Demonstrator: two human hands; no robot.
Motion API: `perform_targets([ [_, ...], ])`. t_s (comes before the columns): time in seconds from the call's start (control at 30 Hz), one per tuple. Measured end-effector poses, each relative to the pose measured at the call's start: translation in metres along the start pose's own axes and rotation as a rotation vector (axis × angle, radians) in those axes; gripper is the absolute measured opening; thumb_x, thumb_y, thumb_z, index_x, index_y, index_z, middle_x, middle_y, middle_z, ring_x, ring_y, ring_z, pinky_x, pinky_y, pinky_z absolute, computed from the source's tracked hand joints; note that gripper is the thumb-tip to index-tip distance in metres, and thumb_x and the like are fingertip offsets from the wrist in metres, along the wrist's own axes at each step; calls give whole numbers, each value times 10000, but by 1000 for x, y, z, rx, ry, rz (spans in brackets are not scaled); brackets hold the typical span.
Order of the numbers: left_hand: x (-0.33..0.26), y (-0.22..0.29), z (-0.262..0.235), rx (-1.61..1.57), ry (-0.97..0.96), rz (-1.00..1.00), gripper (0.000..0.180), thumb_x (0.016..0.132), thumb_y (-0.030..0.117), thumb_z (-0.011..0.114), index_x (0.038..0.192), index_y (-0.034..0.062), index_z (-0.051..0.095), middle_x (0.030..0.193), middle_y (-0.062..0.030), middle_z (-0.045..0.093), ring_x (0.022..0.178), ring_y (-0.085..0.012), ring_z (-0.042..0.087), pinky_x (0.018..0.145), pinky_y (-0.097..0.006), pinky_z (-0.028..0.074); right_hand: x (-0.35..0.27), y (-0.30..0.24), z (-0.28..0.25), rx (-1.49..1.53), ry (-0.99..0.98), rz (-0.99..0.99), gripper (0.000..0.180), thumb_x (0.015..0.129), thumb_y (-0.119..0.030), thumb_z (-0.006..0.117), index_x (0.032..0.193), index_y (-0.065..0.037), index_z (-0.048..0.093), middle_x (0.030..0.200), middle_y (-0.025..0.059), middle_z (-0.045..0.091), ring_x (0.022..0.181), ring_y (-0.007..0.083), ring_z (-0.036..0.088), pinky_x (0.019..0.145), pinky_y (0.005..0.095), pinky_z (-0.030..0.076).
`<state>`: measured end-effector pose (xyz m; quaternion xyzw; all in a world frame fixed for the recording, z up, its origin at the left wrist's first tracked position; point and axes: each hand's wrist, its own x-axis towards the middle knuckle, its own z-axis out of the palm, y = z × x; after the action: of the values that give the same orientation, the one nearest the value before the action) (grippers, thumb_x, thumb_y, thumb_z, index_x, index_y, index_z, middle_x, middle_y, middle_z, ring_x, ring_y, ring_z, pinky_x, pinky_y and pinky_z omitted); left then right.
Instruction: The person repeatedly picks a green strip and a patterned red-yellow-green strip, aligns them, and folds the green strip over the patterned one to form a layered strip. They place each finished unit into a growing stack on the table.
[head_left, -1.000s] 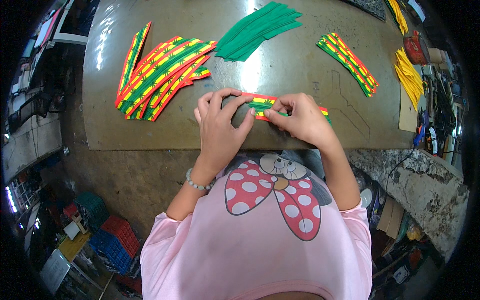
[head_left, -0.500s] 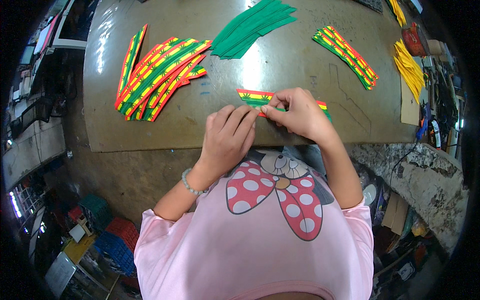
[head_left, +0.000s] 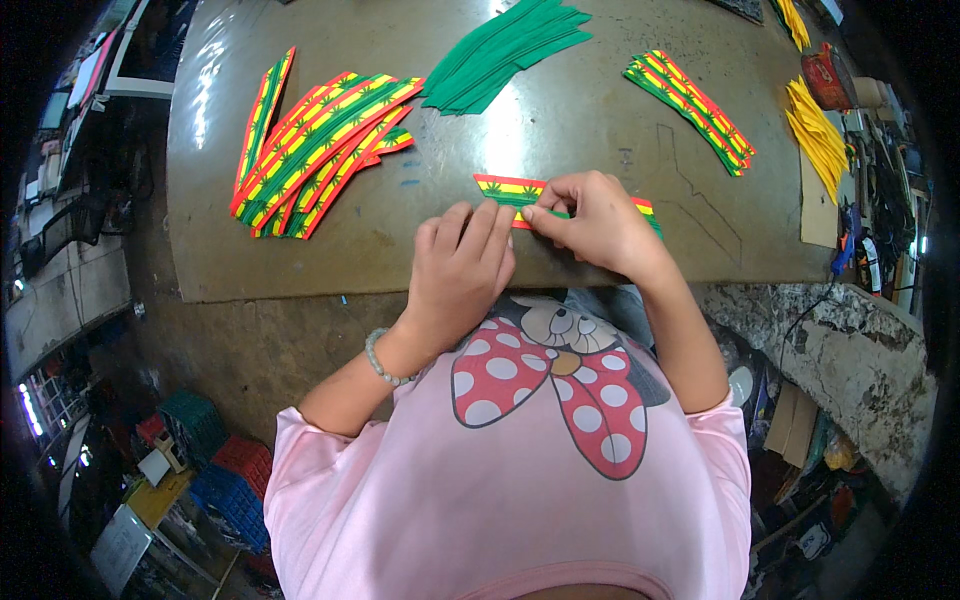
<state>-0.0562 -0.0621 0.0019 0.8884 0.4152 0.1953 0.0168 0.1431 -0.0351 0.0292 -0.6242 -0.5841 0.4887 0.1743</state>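
The left hand (head_left: 460, 265), spread a second ago over the left end of the patterned strip (head_left: 506, 187) on the counter (head_left: 330, 265), now sits lower, fingers bent together; I cannot tell their grip; the arched right hand (head_left: 543, 205) stays pinched on a green piece (head_left: 561, 214) there

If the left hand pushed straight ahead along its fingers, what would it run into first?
Most likely the striped strip, lying on the table right in front of the left hand. Whether the two are touching is hard to tell from this one view.
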Motion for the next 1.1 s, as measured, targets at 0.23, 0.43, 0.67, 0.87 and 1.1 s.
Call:
perform_targets([
  [0.23,0,-6,-4,-81,-23,89,399,838,129,666,1215,7,617,1180,-81,604,1071,-248,567,847,-362,456,-1,2,1,-48,-5,-41,272,897,-243,722,842,22,700,614,62,616,505,97,539,470,292,429],
  [0.43,3,-5,-6,-83,-109,86,464,796,87,698,1242,10,597,1097,-99,612,1035,-271,593,866,-378,468,-23,10,-7,-228,252,-57,348,877,-331,709,796,6,678,719,228,656,688,399,658,631,462,508],
  [0.67,7,-8,-3,-98,-105,119,490,776,118,718,1247,48,603,1082,-94,596,1050,-277,571,886,-396,457,-30,15,-5,-282,274,-14,321,901,-347,692,804,-42,662,681,185,653,659,397,652,594,477,498],
  [0.87,5,-8,-4,-109,-146,106,547,774,142,726,1305,120,596,1130,-85,577,1074,-285,542,885,-409,445,-31,18,0,-314,322,-81,285,911,-320,679,817,-51,654,671,170,652,654,382,656,593,469,506],
  [1.1,10,-4,-11,-33,-204,124,522,793,216,720,1297,177,591,1069,-69,540,1050,-250,528,853,-388,422,-33,18,6,-314,377,-114,296,901,-320,697,812,-48,621,652,152,617,599,339,621,550,430,465],
])
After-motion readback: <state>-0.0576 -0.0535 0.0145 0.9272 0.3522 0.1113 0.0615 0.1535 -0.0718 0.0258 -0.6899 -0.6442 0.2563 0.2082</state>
